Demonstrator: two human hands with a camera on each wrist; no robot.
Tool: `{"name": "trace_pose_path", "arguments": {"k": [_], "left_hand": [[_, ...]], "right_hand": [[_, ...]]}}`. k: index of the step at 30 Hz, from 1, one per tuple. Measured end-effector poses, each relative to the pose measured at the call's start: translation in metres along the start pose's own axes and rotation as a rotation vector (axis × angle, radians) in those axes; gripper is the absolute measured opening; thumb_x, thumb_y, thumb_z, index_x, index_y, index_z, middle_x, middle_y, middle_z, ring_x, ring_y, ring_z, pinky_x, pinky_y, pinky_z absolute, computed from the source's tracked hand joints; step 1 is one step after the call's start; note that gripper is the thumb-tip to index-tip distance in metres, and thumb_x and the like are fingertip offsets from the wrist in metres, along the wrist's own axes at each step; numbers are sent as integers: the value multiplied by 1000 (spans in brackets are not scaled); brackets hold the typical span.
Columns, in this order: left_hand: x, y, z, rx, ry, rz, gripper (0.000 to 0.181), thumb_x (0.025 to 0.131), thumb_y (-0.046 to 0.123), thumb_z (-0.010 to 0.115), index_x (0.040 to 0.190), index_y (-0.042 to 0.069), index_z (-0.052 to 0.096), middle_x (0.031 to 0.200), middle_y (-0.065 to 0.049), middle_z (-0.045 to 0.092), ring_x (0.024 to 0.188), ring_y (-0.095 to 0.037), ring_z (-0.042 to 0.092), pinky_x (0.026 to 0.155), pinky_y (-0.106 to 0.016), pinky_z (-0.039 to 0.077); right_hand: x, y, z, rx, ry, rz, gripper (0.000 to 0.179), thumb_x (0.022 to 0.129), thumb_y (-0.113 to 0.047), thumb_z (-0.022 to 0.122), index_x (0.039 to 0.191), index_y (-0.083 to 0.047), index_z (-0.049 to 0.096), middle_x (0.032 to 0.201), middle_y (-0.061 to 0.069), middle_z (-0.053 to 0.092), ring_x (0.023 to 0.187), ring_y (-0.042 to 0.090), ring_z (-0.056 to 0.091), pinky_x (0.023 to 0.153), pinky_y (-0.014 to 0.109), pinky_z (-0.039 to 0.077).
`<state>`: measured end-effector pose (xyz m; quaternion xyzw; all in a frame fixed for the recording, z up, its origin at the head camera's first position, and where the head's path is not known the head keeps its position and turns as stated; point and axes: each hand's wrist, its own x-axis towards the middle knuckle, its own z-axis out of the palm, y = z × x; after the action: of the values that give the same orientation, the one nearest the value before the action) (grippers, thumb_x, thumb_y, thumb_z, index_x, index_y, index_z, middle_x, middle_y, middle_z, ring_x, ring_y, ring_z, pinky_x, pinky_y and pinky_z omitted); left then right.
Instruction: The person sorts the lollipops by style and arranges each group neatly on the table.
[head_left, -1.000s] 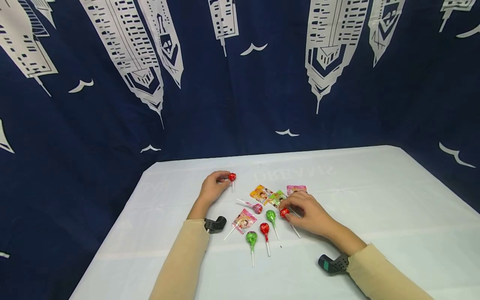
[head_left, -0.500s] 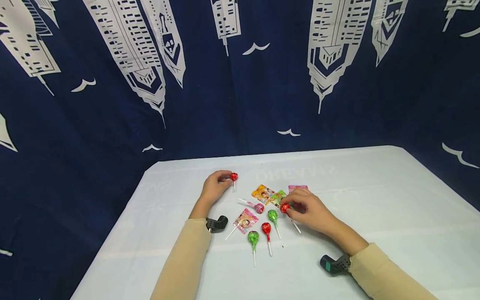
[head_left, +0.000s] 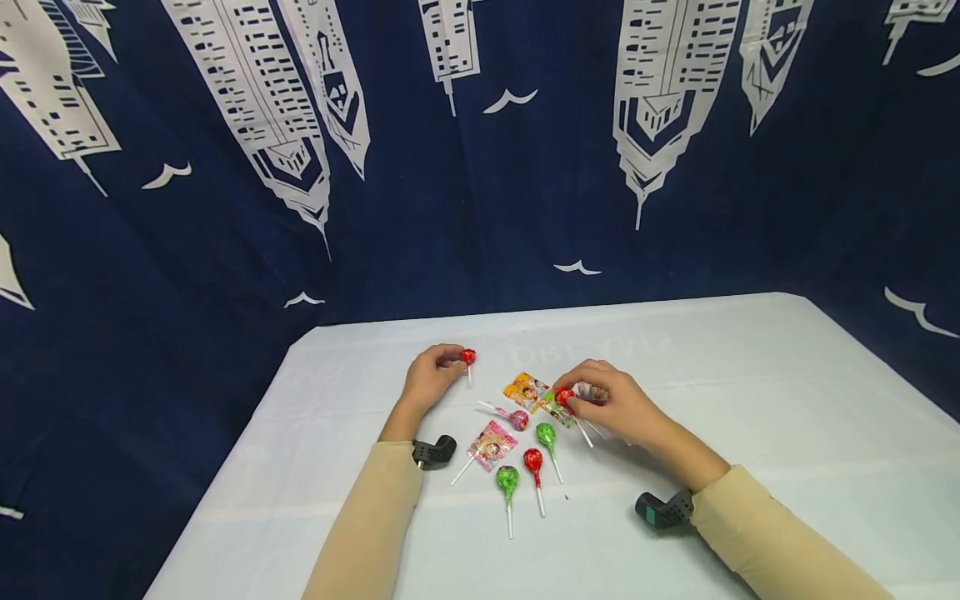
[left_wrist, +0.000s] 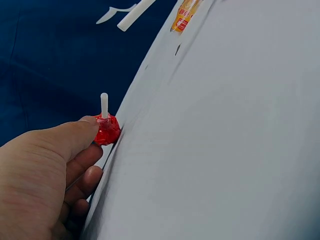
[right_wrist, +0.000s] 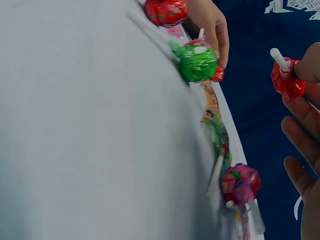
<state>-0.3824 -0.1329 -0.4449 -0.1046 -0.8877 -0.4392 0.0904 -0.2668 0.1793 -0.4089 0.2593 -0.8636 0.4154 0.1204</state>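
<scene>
A person works over a white tabletop [head_left: 720, 358], a navy cloth [head_left: 465, 208] beyond it; take 12 o'clock as the far edge. At the middle lies a loose cluster of wrapped sweets.

The left hand [head_left: 431, 375], at 10 o'clock of the cluster, pinches the head of a first red lollipop [head_left: 468, 357] between thumb and finger; its stick points to 6 o'clock. Whether this lollipop touches the tabletop is hard to tell.

The right hand [head_left: 611, 404], towards 3 o'clock, pinches a second red lollipop [head_left: 565, 397] by the head, its stick towards 5 o'clock. The right wrist view shows it raised, the other fingers loosely spread.

The key relation: from the right hand's lollipop, the left hand's one lies towards 10 o'clock, well apart from it, with bare tabletop for part of the way. An orange packet [head_left: 525, 389] sits between them, a green packet [head_left: 553, 408] just beside the right fingers.

Towards 7 o'clock of the right fingers lie a green lollipop [head_left: 546, 433] and, farther on, a third red lollipop [head_left: 533, 461], nearer the right hand than the left, their sticks pointing between 5 and 6 o'clock.
</scene>
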Motion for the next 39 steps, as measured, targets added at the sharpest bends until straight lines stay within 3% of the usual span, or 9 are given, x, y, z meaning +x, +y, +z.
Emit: {"name": "trace_pose_path", "arguments": {"k": [9,14,28,39], "left_hand": [[1,-4,0,-18,-3,9,33,90,26,73,121,16,71,117,-5,73,103,-23,64,93,-40,50],[2,-4,-1,-20,4,15,33,89,27,74,121,17,71,116,-5,73,103,-22,64,92,-40,50],[2,-4,1,-16,3,16,34,88,25,76,120,16,71,117,-5,73,101,-22,65,92,-39,50],[2,-3,1,8,2,20,34,86,24,77,119,17,72,115,-4,74,102,-23,65,93,-40,50]], "right_hand": [[31,-7,-3,152,-14,102,24,94,-10,65,118,-11,70,115,4,69,104,20,64,85,20,53],[49,-10,-1,207,-30,156,25,95,-12,64,119,-12,69,120,8,67,105,24,66,83,20,54],[93,-14,18,170,-47,247,23,94,-15,66,117,-12,70,120,10,70,100,22,68,81,30,52],[119,-3,42,137,-57,335,23,94,-16,67,115,-7,70,118,13,70,100,24,69,83,33,56]]}}
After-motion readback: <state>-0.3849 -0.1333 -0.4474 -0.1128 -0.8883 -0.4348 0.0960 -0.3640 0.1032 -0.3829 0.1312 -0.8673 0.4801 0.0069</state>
